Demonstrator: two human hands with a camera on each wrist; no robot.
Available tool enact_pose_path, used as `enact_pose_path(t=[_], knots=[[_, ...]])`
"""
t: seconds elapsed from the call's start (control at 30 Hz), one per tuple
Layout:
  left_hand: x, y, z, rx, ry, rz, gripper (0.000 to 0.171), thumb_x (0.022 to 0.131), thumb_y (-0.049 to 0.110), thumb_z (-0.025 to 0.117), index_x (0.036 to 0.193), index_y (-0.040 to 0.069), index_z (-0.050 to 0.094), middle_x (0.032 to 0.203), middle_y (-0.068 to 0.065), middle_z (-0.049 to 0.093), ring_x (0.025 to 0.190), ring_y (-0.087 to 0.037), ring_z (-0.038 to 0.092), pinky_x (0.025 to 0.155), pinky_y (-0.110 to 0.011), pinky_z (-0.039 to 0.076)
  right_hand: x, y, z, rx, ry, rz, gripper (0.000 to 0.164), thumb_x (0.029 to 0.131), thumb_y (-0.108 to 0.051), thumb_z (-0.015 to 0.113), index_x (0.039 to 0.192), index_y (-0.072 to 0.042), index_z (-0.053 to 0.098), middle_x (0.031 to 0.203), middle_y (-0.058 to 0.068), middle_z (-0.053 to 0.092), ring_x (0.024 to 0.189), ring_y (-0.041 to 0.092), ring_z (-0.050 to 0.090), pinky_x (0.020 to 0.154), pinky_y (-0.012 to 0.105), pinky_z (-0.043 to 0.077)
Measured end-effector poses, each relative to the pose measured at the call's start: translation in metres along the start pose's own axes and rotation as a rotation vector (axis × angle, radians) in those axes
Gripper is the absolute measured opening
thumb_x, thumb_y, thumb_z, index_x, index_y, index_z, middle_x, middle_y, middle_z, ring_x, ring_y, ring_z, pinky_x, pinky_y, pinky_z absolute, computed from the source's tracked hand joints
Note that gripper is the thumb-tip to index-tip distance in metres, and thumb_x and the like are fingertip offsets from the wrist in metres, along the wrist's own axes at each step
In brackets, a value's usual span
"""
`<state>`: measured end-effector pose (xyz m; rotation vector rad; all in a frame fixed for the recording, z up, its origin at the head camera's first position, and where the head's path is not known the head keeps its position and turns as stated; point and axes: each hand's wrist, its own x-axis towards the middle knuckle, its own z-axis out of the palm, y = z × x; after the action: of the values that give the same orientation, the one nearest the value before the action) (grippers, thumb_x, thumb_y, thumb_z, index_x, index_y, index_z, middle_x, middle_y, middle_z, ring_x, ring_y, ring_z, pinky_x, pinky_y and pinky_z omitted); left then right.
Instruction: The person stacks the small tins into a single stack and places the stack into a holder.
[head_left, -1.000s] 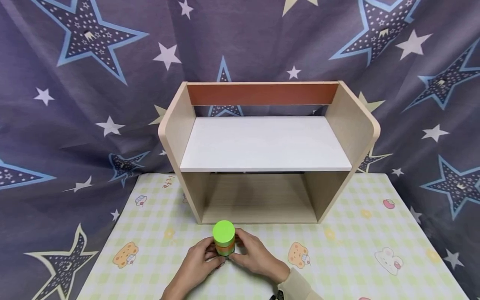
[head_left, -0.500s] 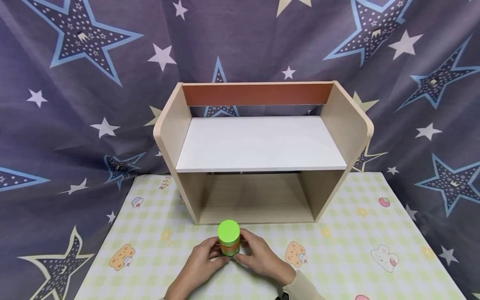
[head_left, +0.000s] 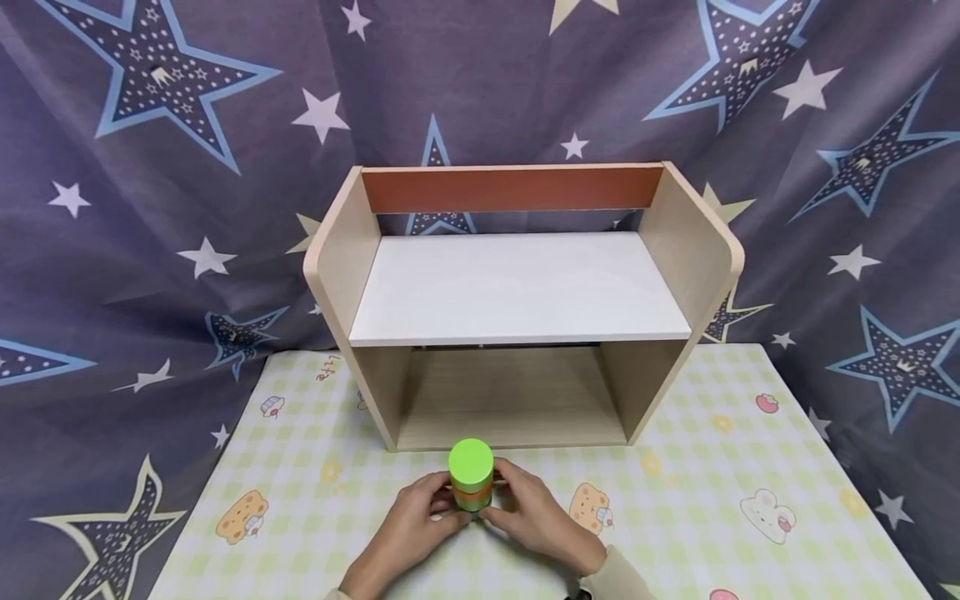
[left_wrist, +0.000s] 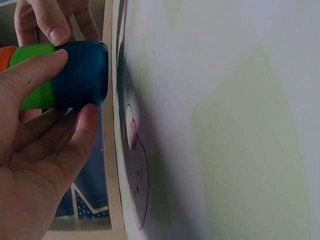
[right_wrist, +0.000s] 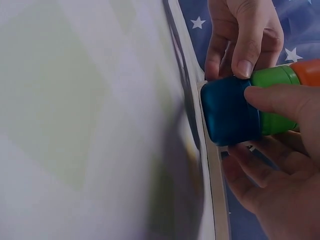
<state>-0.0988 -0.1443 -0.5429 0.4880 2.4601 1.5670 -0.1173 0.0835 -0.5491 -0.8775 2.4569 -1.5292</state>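
Upright before the shelf unit is a small cylindrical container [head_left: 472,468] with a bright green round top, an orange band, a green band and a dark blue base. My left hand [head_left: 415,518] holds it from the left, its thumb lying on the green band beside the blue base [left_wrist: 82,75] in the left wrist view. From the other side my right hand [head_left: 538,515] grips it, thumb at the edge of the blue part [right_wrist: 230,110]. Fingers of both hands curve behind it. Whether the base touches the table cannot be told.
A two-level wooden shelf unit [head_left: 517,283] with a white middle board and a reddish-brown back strip stands just beyond the hands. The table wears a green-and-white checked cloth [head_left: 300,467] with cartoon prints. A star-patterned purple curtain [head_left: 480,83] hangs behind.
The container and both hands have shifted a little to the right in front of the shelf. The head view has turned slightly. Both hands keep their hold.
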Motion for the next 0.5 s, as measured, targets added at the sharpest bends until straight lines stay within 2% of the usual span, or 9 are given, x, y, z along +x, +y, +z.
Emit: enact_pose_path(t=[0.3,0.5], knots=[[0.008,0.004,0.007,0.027,-0.027,0.024,0.053,0.088,0.026,0.080,0.134,0.007,0.060,0.123,-0.009,0.061,0.104,-0.017,0.065,0.085,-0.026,0.055,-0.009,0.002,-0.009,0.005,0.028,-0.020,0.063,0.090,-0.013,0.078,0.144,-0.017,0.047,0.130,0.000,0.060,0.117,0.019,0.059,0.094,0.040,0.053],[0.013,0.007,0.012,0.043,-0.044,0.031,0.055,0.089,0.028,0.080,0.134,0.004,0.059,0.123,-0.008,0.062,0.102,-0.014,0.065,0.084,-0.023,0.055,-0.014,0.001,-0.016,-0.019,0.034,0.005,0.061,0.091,-0.018,0.077,0.144,-0.019,0.048,0.129,-0.003,0.060,0.117,0.018,0.058,0.095,0.039,0.052]])
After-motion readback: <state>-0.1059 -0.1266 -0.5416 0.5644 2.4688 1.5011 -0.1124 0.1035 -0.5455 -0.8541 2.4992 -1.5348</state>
